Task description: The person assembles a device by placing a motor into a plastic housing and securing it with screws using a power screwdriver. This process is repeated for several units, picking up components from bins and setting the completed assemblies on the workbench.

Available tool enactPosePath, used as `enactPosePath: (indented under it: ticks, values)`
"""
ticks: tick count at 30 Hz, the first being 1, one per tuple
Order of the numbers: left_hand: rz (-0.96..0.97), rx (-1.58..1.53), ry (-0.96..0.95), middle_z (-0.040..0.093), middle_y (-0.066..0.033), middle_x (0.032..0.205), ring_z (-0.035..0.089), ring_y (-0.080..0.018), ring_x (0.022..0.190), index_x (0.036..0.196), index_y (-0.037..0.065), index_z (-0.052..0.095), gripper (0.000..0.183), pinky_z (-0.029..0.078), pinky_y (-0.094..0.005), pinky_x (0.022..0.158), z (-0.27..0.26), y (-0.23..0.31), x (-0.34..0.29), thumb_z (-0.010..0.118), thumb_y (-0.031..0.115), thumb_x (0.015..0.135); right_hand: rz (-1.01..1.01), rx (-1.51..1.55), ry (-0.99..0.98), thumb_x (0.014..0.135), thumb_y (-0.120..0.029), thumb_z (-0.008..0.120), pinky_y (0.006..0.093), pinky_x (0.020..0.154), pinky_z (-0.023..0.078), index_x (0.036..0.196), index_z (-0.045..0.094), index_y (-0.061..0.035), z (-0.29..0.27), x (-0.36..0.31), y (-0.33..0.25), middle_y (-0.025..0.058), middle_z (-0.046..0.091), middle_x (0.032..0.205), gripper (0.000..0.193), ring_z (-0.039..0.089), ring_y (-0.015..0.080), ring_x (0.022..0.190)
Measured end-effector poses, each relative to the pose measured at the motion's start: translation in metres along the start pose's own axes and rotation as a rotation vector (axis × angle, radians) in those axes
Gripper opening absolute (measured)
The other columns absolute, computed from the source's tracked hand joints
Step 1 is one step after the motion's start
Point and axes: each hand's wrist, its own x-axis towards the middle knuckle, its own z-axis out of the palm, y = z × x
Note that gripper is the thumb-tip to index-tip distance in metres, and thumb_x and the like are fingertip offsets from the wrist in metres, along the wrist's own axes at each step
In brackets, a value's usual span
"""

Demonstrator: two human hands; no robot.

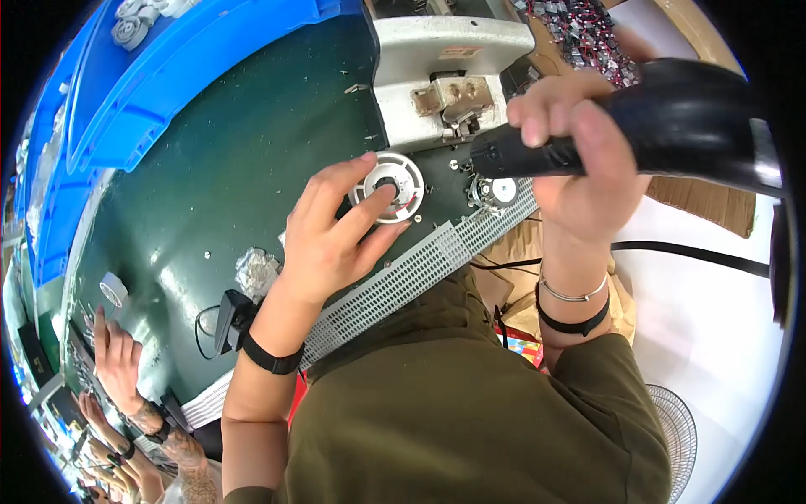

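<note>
My left hand [327,227] rests over a white round plastic part [409,191] with a spoked rim and dark centre, lying on the green tabletop. Its thumb and one finger grip the rim; another fingertip presses near the centre. My right hand [579,151], raised on the right, is wrapped round a thick black tube-shaped tool [688,122], slightly blurred. The tool's narrower end points left, above a small round metal-and-white part [497,193] with wires. Just behind both hands stands a white bench machine [453,63] with a metal block on its front.
Blue bins [180,105] line the back left, with pale coiled pieces in one. A perforated strip [395,269] runs along the near table edge. A crumpled clear bag [256,273] and a black device [233,319] sit left of me. Other people's hands [117,365] work at far left.
</note>
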Motion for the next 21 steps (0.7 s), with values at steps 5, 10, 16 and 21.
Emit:
enactPosePath:
  ticks: [5,10,16,21]
  values:
    - [-0.034,0.038,-0.016,0.058,-0.0118,0.111,0.060,-0.0281,0.092,0.092,0.007,0.064,0.033,0.052,-0.0356,0.071,-0.002,0.004,-0.002,0.079,0.017,0.063,0.001,0.315,-0.144,0.084,-0.009,0.045,0.0391,0.070,0.044,0.099,0.049,0.0007,0.009,0.015,0.006,0.0087,0.049,0.079,0.017,0.051,0.0198,0.067]
    - [-0.043,0.035,-0.016,0.058,-0.0099,0.111,0.060,-0.0271,0.093,0.091,0.008,0.064,0.030,0.052,-0.0352,0.071,-0.001,0.003,-0.001,0.077,0.019,0.066,0.007,0.168,-0.205,0.085,-0.006,0.048,0.0395,0.067,0.044,0.078,0.049,0.0002,0.029,0.018,0.010,0.0099,0.052,0.075,0.009,0.053,0.0202,0.065]
    - [-0.043,0.019,0.002,0.058,-0.0094,0.110,0.060,-0.0267,0.093,0.090,0.008,0.064,0.028,0.052,-0.0350,0.071,-0.001,0.004,-0.002,0.076,0.019,0.067,0.001,0.125,-0.225,0.084,-0.005,0.051,0.0389,0.068,0.044,0.090,0.049,0.0010,0.029,0.017,0.021,0.0103,0.054,0.074,0.008,0.053,0.0199,0.064]
    - [-0.053,0.005,0.006,0.058,-0.0095,0.110,0.060,-0.0266,0.093,0.091,0.008,0.064,0.028,0.052,-0.0351,0.072,-0.001,0.004,-0.002,0.076,0.018,0.068,0.014,0.216,-0.210,0.084,-0.003,0.049,0.0390,0.068,0.045,0.121,0.039,0.0000,0.036,0.016,0.016,0.0110,0.052,0.075,0.039,0.053,0.0199,0.065]
